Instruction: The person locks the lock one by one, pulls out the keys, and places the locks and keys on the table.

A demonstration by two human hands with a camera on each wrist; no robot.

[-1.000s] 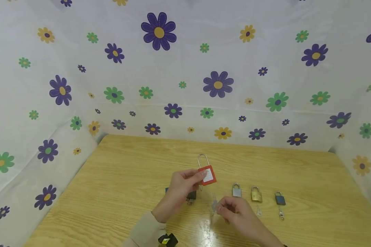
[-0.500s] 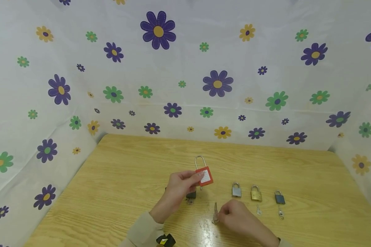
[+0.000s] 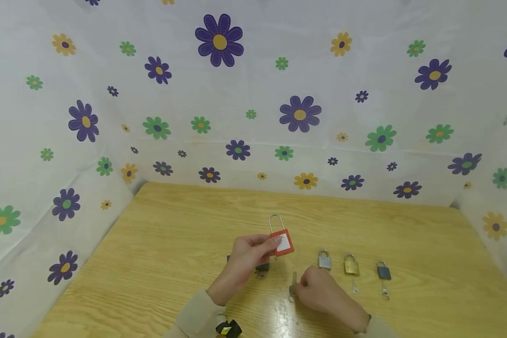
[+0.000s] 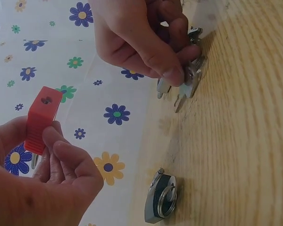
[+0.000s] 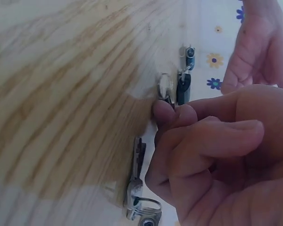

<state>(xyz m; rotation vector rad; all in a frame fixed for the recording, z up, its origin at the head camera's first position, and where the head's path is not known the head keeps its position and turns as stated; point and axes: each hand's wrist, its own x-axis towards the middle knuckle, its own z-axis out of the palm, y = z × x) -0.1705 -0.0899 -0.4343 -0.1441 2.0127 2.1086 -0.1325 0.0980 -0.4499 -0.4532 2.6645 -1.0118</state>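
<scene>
My left hand holds a red padlock with a white label, thumb over its front. Its tall steel shackle points up in the head view. The left wrist view shows the keyhole in the bottom of its body. To the right and lower, my right hand pinches a key with a ring, close over the table. In the left wrist view the key's metal shows at the thumb tip. A black padlock lies partly hidden behind my left hand.
On the wooden table stand a silver padlock, a brass padlock and a dark blue padlock. Small keys lie in front of the latter two. A flowered cloth hangs behind and at both sides.
The key in my right fingers, blurred a second ago, now shows plainly with its blade pointing away. My right hand has turned a little; the red padlock has dipped slightly in my left hand.
</scene>
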